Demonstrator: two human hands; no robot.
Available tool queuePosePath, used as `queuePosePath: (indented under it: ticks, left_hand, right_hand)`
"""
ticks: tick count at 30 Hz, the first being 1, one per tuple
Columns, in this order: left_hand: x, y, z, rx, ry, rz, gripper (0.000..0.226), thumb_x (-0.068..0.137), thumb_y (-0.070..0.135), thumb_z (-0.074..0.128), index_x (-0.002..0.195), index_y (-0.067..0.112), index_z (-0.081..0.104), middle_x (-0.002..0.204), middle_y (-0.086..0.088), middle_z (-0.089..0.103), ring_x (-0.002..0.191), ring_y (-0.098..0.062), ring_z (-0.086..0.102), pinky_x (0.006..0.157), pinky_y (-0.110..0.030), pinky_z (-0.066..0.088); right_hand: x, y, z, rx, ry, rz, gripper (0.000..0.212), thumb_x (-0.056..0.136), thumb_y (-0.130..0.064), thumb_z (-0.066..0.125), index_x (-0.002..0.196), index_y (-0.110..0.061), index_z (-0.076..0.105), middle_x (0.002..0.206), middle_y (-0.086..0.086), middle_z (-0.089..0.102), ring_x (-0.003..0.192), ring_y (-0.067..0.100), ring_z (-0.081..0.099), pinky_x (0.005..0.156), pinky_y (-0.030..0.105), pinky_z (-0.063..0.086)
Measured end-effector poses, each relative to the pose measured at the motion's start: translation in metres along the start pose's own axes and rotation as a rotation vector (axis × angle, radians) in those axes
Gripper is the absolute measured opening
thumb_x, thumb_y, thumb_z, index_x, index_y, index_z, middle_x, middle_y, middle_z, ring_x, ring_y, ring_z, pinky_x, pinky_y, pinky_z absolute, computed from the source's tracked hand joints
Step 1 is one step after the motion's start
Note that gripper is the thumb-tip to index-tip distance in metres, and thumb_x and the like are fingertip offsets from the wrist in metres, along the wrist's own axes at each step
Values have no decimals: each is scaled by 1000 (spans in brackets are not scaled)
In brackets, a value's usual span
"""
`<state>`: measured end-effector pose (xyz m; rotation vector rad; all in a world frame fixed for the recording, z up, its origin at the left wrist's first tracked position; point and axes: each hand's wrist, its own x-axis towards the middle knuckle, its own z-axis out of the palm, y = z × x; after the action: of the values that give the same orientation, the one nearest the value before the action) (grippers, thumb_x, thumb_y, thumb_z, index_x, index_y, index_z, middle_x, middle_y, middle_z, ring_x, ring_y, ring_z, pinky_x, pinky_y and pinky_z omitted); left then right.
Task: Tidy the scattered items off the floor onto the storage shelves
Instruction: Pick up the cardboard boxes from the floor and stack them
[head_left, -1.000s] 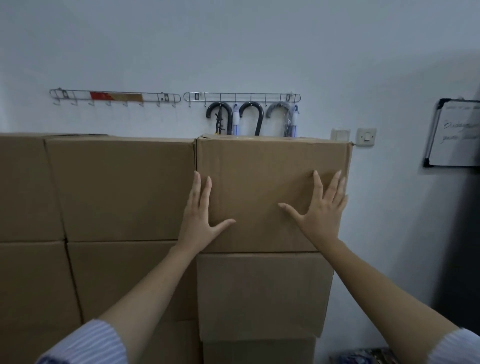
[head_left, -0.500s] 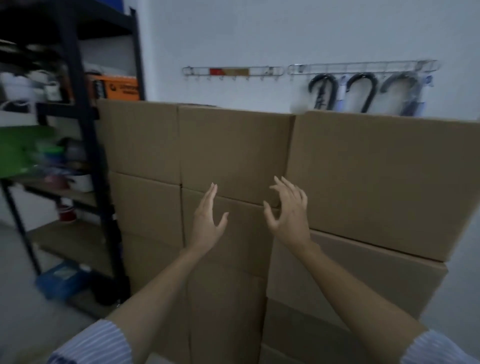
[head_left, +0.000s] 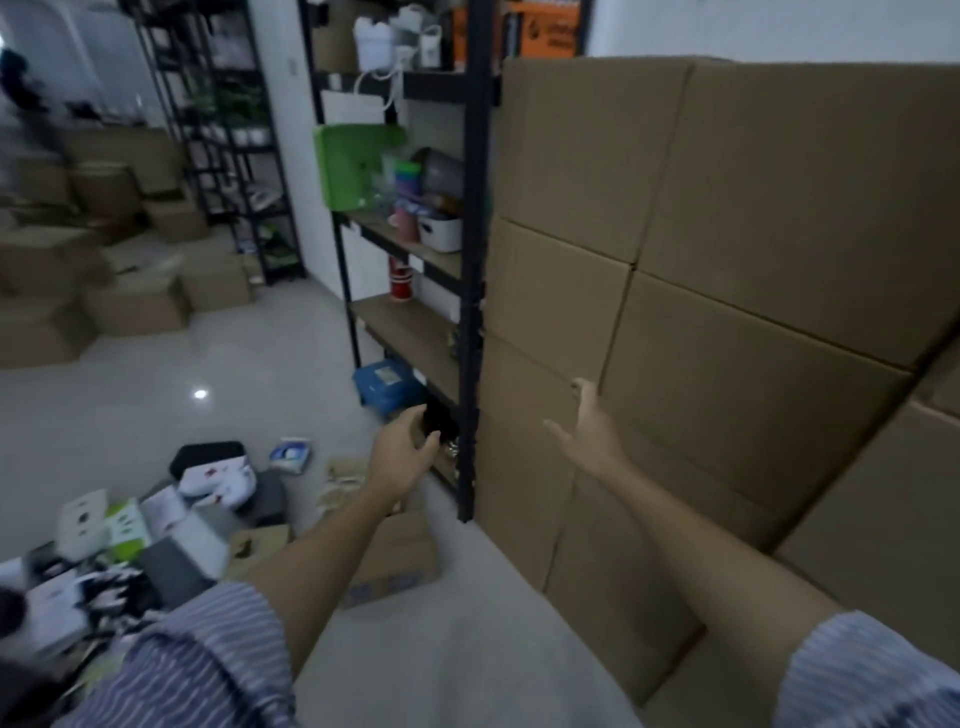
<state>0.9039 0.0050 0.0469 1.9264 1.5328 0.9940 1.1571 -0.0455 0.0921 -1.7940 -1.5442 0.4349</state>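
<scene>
Two hands: both are reaching forward with nothing in them.
Left hand (head_left: 405, 447): hanging in the air in front of the black shelf unit's (head_left: 475, 291) lowest level, fingers loosely curved and parted, gripping nothing.
Right hand (head_left: 589, 434): hovering just before the stacked cardboard boxes (head_left: 727, 291), fingers spread and nearly straight, thumb out to the left; whether the fingertips are touching the cardboard cannot be told.
Scattered items (head_left: 171, 514): lying in a heap on the pale floor (head_left: 156, 395) at lower left, well apart from both hands; white packets, a black case, green and white cartons and grey flat pieces are mixing together, blurred.
Small cardboard box (head_left: 400, 558): sitting on the floor beneath the left forearm.
Blue container (head_left: 387, 384): resting on the floor at the foot of the shelf unit.
Shelf contents: a green tray (head_left: 353, 166), white jugs (head_left: 374, 44) and a red cup (head_left: 401, 278) are sitting on the levels.
Sleeves: striped fabric is covering both upper arms.
</scene>
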Motion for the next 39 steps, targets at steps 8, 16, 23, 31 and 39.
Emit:
queuePosePath:
  ticks: [8,16,23,31,39]
  left_hand:
    - [5,-148,-72,-86,-80,-382,45,87,24,68,126,2,60,122,-15,65,112,-29,63,89,-32,48]
    - [10,-245,-92,-185,-236,-649,40,94,18,62,130,1,58,120,-16,62,111,-29,59,99,-40,47]
    - [33,-307,-61,-404,-122,-994,39,95,18,61,129,0,58,119,-19,63,74,-10,58,58,-19,45]
    - [90,-376,15,-524,-2,-1182,32,96,14,57,126,2,57,111,-13,65,91,-22,62,66,-25,46]
    - [113,-527,146,-382,-105,-1196,33,94,15,61,124,3,60,115,-15,62,103,-28,60,89,-36,48]
  right_hand:
    - [25,-37,162,125,-321,156,62,93,-17,65,144,-7,31,133,6,48,128,28,47,88,24,37]
    - [46,-48,280,216,-385,386,81,93,-25,65,154,-10,14,155,13,31,139,30,36,107,42,39]
    - [78,-11,358,186,-492,543,78,98,-16,56,156,-13,3,152,13,35,128,30,48,90,37,46]
    - [154,54,455,37,-633,608,75,97,-18,55,155,-12,8,148,18,40,115,34,55,72,31,46]
    - [181,176,608,-43,-690,676,75,98,-19,55,155,-10,7,153,15,33,123,37,50,87,38,46]
